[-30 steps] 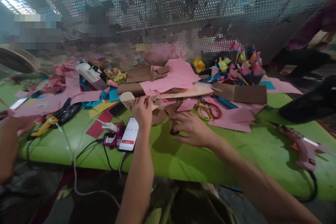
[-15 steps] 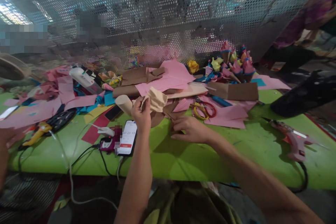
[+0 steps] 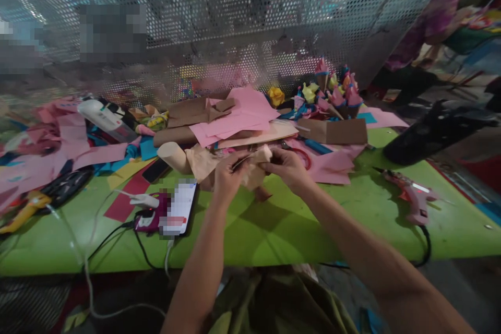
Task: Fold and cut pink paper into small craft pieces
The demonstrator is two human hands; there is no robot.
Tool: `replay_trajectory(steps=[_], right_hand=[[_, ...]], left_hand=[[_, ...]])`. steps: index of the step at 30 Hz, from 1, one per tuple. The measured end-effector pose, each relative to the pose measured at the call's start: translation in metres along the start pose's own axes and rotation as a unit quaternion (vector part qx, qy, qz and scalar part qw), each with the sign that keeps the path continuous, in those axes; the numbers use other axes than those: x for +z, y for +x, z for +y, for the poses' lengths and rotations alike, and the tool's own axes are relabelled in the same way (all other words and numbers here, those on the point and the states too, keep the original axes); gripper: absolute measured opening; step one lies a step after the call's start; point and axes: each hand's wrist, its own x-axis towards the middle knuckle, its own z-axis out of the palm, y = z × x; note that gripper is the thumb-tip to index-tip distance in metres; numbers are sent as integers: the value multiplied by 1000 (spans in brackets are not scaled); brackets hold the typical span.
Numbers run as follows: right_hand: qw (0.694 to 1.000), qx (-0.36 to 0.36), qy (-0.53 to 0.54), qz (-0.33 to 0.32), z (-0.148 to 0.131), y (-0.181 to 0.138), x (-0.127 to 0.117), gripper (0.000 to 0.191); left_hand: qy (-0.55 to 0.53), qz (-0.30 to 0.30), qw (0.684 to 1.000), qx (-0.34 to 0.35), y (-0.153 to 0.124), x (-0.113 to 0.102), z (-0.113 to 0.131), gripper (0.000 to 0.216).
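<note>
My left hand (image 3: 227,177) and my right hand (image 3: 291,169) meet over the middle of the table. Between them is a crumpled piece of cream paper (image 3: 263,155), pinched by the right fingers at its right end. The left fingers are closed on its left side, partly hidden behind the hand. A lower flap of the paper hangs below the fingers. Just left of my left hand lies another crumpled tan paper (image 3: 201,162), beside a cream paper roll (image 3: 172,156).
Pink sheets (image 3: 250,112) and brown paper pile up behind. Paper cones (image 3: 346,96) stand at the back right. A pink glue gun (image 3: 417,198) and a black cylinder (image 3: 422,135) lie right. A phone (image 3: 182,209) with cables and a yellow-handled glue gun (image 3: 29,209) are left.
My right hand has lifted from the tabletop and now grips the cream paper along with my left hand. My left hand has moved slightly right and down. The view has shifted a little.
</note>
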Motion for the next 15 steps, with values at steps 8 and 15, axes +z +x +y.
replay_trajectory(steps=[8,15], right_hand=[[992,-48,44,111,-15,0,-4,28],[989,-116,-33,86,-15,-2,-10,17]], left_hand=[[-104,122,981,-105,6,-8,-9,29],[-287,-6,924,-251,4,-7,-10,66]])
